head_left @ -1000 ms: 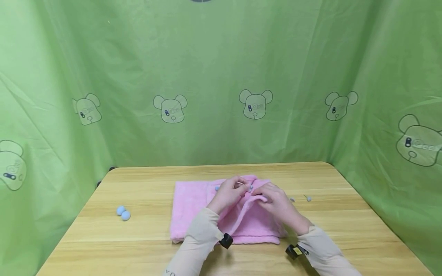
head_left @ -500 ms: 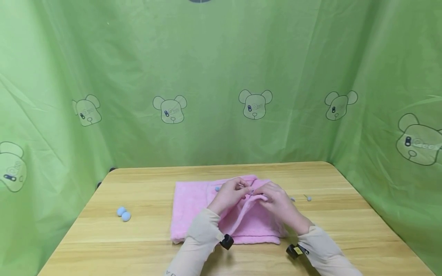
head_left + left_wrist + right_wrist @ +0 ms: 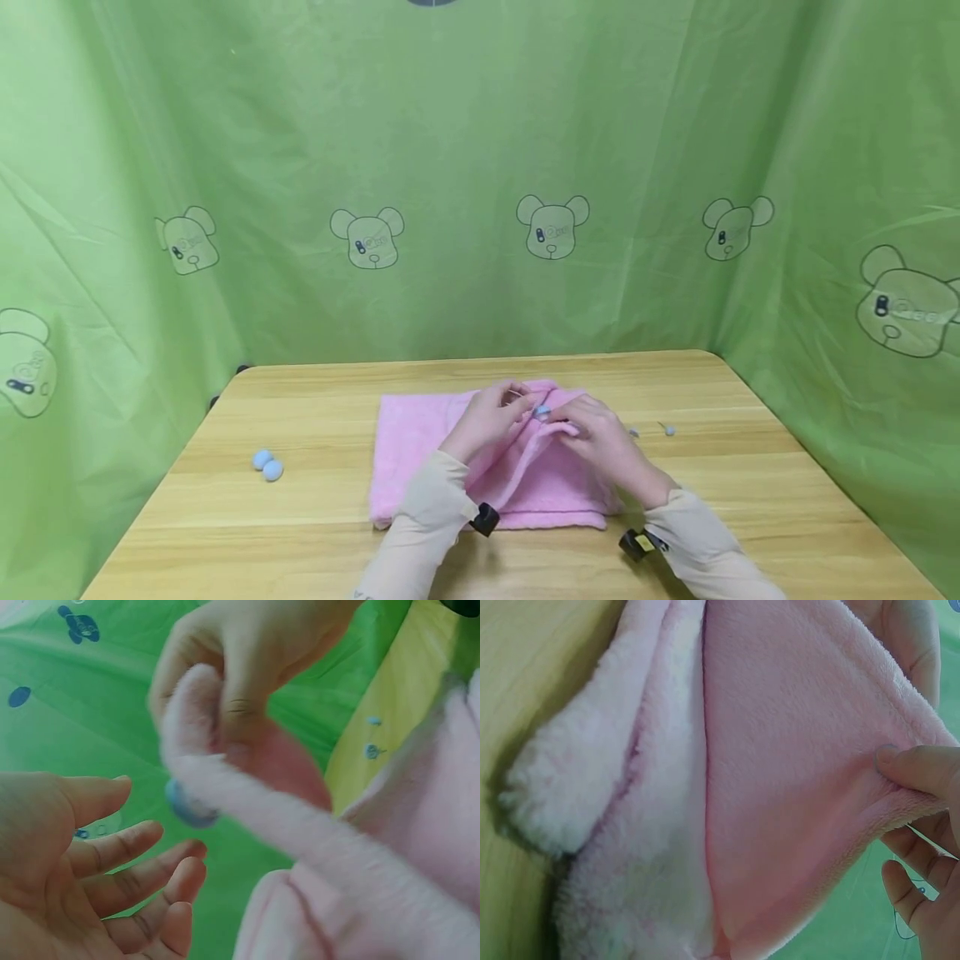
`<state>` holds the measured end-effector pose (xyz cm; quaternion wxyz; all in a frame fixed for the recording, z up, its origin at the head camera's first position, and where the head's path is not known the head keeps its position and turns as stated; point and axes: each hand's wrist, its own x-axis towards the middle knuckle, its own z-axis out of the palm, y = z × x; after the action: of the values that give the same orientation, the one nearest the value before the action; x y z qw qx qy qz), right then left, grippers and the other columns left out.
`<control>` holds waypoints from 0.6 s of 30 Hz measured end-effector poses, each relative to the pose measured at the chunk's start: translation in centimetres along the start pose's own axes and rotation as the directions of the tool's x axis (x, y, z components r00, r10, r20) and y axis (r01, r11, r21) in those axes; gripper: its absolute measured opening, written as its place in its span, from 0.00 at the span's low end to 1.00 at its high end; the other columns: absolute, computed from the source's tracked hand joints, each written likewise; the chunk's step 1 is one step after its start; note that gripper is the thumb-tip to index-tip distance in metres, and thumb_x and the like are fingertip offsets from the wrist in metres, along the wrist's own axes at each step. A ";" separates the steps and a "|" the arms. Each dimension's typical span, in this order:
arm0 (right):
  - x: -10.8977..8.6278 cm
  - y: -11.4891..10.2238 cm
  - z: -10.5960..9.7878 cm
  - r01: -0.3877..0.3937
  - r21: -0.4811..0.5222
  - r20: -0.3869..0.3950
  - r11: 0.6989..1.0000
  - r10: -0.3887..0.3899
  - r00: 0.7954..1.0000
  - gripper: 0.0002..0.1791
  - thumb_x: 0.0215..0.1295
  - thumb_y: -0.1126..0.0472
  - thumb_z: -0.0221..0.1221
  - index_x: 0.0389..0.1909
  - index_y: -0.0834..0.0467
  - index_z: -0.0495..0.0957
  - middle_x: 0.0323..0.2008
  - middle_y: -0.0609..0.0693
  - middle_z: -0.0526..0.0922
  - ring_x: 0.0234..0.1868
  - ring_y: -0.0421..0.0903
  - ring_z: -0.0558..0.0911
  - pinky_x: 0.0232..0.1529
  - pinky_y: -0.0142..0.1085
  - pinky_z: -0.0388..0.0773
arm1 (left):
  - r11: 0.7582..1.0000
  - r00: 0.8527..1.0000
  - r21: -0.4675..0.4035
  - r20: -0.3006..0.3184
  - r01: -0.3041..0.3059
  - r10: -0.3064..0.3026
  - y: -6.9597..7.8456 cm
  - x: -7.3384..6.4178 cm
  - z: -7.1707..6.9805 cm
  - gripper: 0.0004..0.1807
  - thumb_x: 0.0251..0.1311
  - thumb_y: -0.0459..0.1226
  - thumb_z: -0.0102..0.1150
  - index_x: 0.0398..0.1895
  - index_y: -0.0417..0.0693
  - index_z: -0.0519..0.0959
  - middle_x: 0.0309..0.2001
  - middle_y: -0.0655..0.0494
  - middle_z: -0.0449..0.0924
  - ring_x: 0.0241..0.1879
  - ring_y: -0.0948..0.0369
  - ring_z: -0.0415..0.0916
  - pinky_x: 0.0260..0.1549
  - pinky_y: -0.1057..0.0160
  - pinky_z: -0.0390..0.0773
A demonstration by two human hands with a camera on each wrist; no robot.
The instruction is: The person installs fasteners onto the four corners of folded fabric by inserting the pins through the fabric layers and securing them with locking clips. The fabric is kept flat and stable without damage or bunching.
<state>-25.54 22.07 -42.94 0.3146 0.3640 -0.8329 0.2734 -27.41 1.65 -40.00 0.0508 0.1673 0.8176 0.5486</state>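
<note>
A folded pink plush cloth (image 3: 412,450) lies in front of me, one corner raised. My right hand (image 3: 600,437) pinches that lifted edge; the right wrist view shows its thumb (image 3: 919,766) pressed on the plush. A small round light-blue piece (image 3: 542,411) sits at the edge beside the pinching fingers. Seen from the left wrist, this blue piece (image 3: 189,806) pokes out under the cloth's edge (image 3: 199,712). My left hand (image 3: 491,421) is just left of it, and in its wrist view the left hand (image 3: 112,870) has relaxed, parted fingers holding nothing.
Two light-blue balls (image 3: 267,465) lie together on the left of the wooden table (image 3: 315,517). Right of the cloth are a blue ball with a thin stem (image 3: 670,431) and another small bluish piece (image 3: 634,432). Green curtains (image 3: 465,308) surround the table's back and sides.
My left hand has drawn slightly left, off the blue piece at the raised edge, which now shows plainly. The right hand keeps its pinch on the cloth in the same place.
</note>
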 end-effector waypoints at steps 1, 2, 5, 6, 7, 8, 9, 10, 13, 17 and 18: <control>0.0 0.0 0.0 0.000 0.001 0.002 1.000 0.000 1.000 0.16 0.46 0.69 0.70 0.38 0.53 0.84 0.37 0.42 0.86 0.42 0.41 0.80 0.49 0.28 0.78 | 1.000 1.000 0.023 -0.012 -0.015 0.016 0.0 0.0 -0.4 0.12 0.67 0.47 0.55 0.46 0.51 0.79 0.41 0.51 0.83 0.41 0.56 0.80 0.42 0.60 0.79; 0.0 0.1 0.1 0.003 0.003 0.003 1.000 -0.003 1.000 0.16 0.46 0.69 0.70 0.39 0.53 0.84 0.37 0.43 0.86 0.42 0.41 0.80 0.49 0.28 0.78 | 0.998 0.999 0.060 -0.028 -0.037 0.039 0.1 -0.1 -0.7 0.13 0.67 0.46 0.55 0.48 0.50 0.79 0.42 0.51 0.83 0.41 0.58 0.80 0.43 0.60 0.79; 0.1 0.1 0.1 0.004 0.009 0.004 1.000 -0.004 1.000 0.16 0.47 0.68 0.70 0.40 0.53 0.84 0.38 0.43 0.86 0.43 0.42 0.80 0.50 0.29 0.77 | 0.989 0.994 0.118 -0.055 -0.086 0.093 0.3 -0.5 -1.7 0.15 0.67 0.45 0.55 0.50 0.47 0.78 0.45 0.50 0.84 0.42 0.57 0.80 0.44 0.60 0.80; 0.1 0.0 0.1 0.001 0.008 0.005 1.000 -0.001 1.000 0.16 0.48 0.68 0.70 0.40 0.53 0.84 0.38 0.43 0.86 0.43 0.41 0.80 0.50 0.30 0.77 | 0.987 0.993 0.126 -0.054 -0.097 0.105 0.3 -0.7 -1.9 0.15 0.67 0.44 0.56 0.51 0.46 0.78 0.45 0.50 0.84 0.43 0.57 0.80 0.44 0.61 0.80; 0.1 0.0 0.1 -0.005 0.011 0.005 1.000 0.005 1.000 0.16 0.48 0.68 0.70 0.40 0.53 0.84 0.38 0.43 0.86 0.42 0.41 0.80 0.50 0.30 0.77 | 0.985 0.992 0.135 -0.048 -0.110 0.118 0.4 -0.9 -2.1 0.15 0.67 0.44 0.56 0.51 0.46 0.78 0.45 0.50 0.84 0.43 0.57 0.80 0.44 0.61 0.80; 0.1 -0.1 0.0 -0.009 0.013 0.005 1.000 0.009 1.000 0.15 0.48 0.68 0.70 0.39 0.53 0.84 0.38 0.43 0.86 0.42 0.41 0.80 0.49 0.31 0.78 | 0.982 0.991 0.140 -0.039 -0.124 0.131 0.5 -1.0 -2.2 0.15 0.66 0.44 0.57 0.50 0.45 0.78 0.45 0.49 0.84 0.43 0.56 0.80 0.44 0.61 0.80; 0.1 -0.1 0.0 -0.016 0.016 0.006 1.000 0.016 1.000 0.15 0.48 0.68 0.70 0.39 0.53 0.84 0.38 0.43 0.86 0.42 0.41 0.80 0.49 0.31 0.78 | 0.980 0.989 0.143 -0.028 -0.137 0.142 0.6 -1.1 -2.3 0.15 0.66 0.43 0.58 0.50 0.44 0.78 0.45 0.49 0.84 0.42 0.56 0.80 0.43 0.62 0.80; 0.1 -0.2 -0.1 -0.022 0.019 0.008 1.000 0.022 1.000 0.15 0.48 0.68 0.70 0.39 0.53 0.84 0.37 0.43 0.86 0.42 0.41 0.80 0.49 0.32 0.78 | 0.979 0.989 0.146 -0.018 -0.144 0.148 0.7 -1.2 -2.3 0.15 0.65 0.42 0.59 0.50 0.44 0.78 0.44 0.49 0.84 0.41 0.56 0.80 0.41 0.63 0.80; 0.0 -0.3 -0.2 -0.037 0.018 0.018 0.999 0.037 0.999 0.15 0.49 0.67 0.70 0.40 0.53 0.84 0.37 0.43 0.86 0.42 0.41 0.80 0.48 0.33 0.79 | 0.973 0.987 0.165 0.017 -0.163 0.162 1.0 -1.5 -2.2 0.13 0.63 0.41 0.61 0.47 0.44 0.79 0.41 0.50 0.84 0.39 0.57 0.79 0.38 0.65 0.79; 0.0 -0.3 -0.4 -0.049 0.005 0.019 0.999 0.049 0.999 0.15 0.48 0.67 0.70 0.39 0.53 0.84 0.37 0.42 0.86 0.42 0.40 0.80 0.47 0.35 0.80 | 0.966 0.984 0.189 0.071 -0.174 0.163 1.5 -1.7 -1.6 0.12 0.61 0.40 0.63 0.45 0.46 0.80 0.39 0.53 0.83 0.38 0.59 0.77 0.37 0.68 0.77; 0.0 -0.3 -0.4 -0.051 0.001 0.016 0.999 0.051 0.999 0.15 0.48 0.67 0.71 0.38 0.52 0.84 0.36 0.42 0.86 0.42 0.40 0.80 0.47 0.35 0.80 | 0.964 0.983 0.197 0.085 -0.179 0.165 1.6 -1.7 -1.4 0.12 0.60 0.41 0.64 0.45 0.46 0.80 0.39 0.54 0.83 0.37 0.61 0.77 0.36 0.69 0.76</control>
<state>-25.14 22.20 -42.62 0.3004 0.3450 -0.8443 0.2791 -25.87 0.41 -38.17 0.0132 0.2603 0.8496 0.4585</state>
